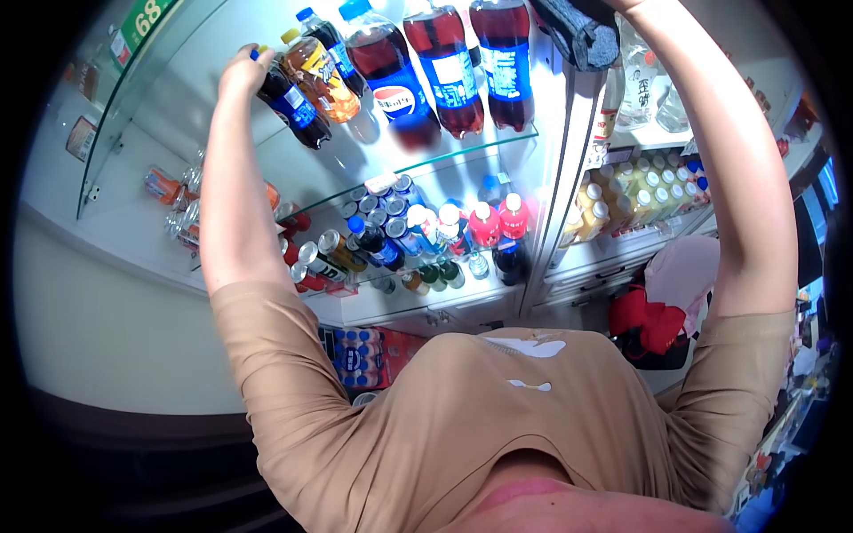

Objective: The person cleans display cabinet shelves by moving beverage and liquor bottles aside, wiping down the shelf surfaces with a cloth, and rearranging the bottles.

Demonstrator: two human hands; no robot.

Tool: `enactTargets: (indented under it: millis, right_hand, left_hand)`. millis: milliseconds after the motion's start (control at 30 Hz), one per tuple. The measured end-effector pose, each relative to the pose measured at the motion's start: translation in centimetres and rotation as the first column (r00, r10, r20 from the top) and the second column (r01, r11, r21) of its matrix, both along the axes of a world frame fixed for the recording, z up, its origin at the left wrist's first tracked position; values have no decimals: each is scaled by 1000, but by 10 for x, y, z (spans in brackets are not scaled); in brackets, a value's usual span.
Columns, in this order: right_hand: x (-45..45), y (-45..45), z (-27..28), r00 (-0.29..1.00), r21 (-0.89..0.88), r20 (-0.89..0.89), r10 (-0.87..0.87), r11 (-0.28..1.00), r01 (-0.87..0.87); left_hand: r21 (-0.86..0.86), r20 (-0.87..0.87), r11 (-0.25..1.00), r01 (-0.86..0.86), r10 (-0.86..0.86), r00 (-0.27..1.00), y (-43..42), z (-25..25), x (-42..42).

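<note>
My left hand (243,73) is closed around the top of a small cola bottle (298,111) with a blue label, at the left end of a row on the upper glass shelf. Beside that bottle stands an orange-coloured drink bottle (322,78) with a yellow cap. Farther right are a large Pepsi bottle (391,75) and two more big cola bottles. At the top edge only a sliver of my right hand (625,3) shows, its fingers out of view. Directly by it hangs a folded dark grey cloth (579,37); whether the hand grips it is hidden.
Below, a lower glass shelf holds several cans (375,216) and pink-red bottles (484,224). Right of the upright divider (562,169), another shelf carries white-capped bottles (644,191). The upper shelf's glass edge (462,153) runs in front of me. A red bag (647,322) sits lower right.
</note>
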State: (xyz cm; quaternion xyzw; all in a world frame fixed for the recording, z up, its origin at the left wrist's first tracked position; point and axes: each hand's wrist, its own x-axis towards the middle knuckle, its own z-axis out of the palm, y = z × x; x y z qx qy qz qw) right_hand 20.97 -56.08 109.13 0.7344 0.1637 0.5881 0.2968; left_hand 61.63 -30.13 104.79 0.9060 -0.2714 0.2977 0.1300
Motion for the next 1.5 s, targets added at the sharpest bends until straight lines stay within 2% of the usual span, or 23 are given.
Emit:
enactTargets:
  millis: [100, 200, 300, 333, 367, 433, 533, 567, 600, 700, 833, 900, 1000, 1100, 1200, 1233, 1333, 1433, 1500]
  right_hand:
    - [0, 0, 0, 999, 70, -33, 20, 997, -18]
    - [1, -1, -1, 999, 100, -45, 26, 995, -21]
    - [2, -3, -2, 998, 125, -49, 30, 992, -23]
    - [3, -3, -2, 998, 137, -50, 38, 990, -31]
    - [3, -3, -1, 998, 146, -52, 38, 989, -30]
    - [4, -2, -3, 997, 164, -57, 42, 986, -33]
    - [3, -2, -3, 996, 192, -64, 55, 980, -42]
    - [2, -1, -3, 996, 205, -64, 58, 978, -44]
    - [1, 0, -3, 997, 211, -55, 57, 977, -44]
    - [0, -3, -1, 998, 105, -46, -35, 994, 40]
    - [3, -6, 0, 999, 78, -30, -15, 997, 17]
    - [5, -9, -3, 999, 96, -35, 16, 995, -12]
    - [4, -8, -2, 994, 180, -84, 75, 982, -59]
    - [7, -12, -5, 996, 209, -81, 45, 978, -27]
    - [5, -9, -4, 984, 266, -134, 122, 960, -83]
    - [5, -9, -3, 992, 185, -96, 81, 981, -62]
    - [5, -12, -3, 997, 144, -64, 50, 989, -40]
    - [7, -13, -4, 998, 141, -58, 39, 990, -30]
    - [8, -15, -5, 998, 137, -53, 32, 990, -24]
  left_hand:
    - [-87, -90, 996, -27, 19, 996, 2, 6, -38]
    - [45, -4, 995, 90, -90, 996, 4, 17, -43]
    - [-36, 30, 975, 220, -219, 975, -5, 28, -51]
    - [-30, -9, 971, 236, -236, 972, -11, 37, -65]
    - [22, 120, 963, 267, -268, 956, -17, 41, -70]
    - [40, -6, 958, 283, -283, 959, -31, 50, -84]
    - [-24, 62, 928, 373, -371, 927, -57, 41, -89]
    - [27, 35, 899, 438, -439, 898, -65, 41, -82]
    - [32, 53, 908, 419, -420, 906, -76, 33, -71]
    - [15, -17, 877, 480, -480, 877, -92, 26, -91]
    - [40, -352, 796, 604, -555, 754, -88, 56, -107]
    - [42, -365, 814, 580, -528, 767, -89, 57, -104]
    - [16, -138, 914, 405, -399, 907, -90, 53, -70]
    - [-45, 90, 975, 218, -214, 973, -84, 42, -38]
    - [141, -17, 989, 52, -50, 999, -74, 16, -24]
    - [206, -42, 979, 1, 8, 999, -72, 8, -19]
    - [145, -122, 989, 30, -13, 992, -67, 0, -25]
    - [173, -89, 983, 56, -41, 995, -62, 7, -28]
    - [130, -52, 978, 164, -159, 986, -49, 9, -37]
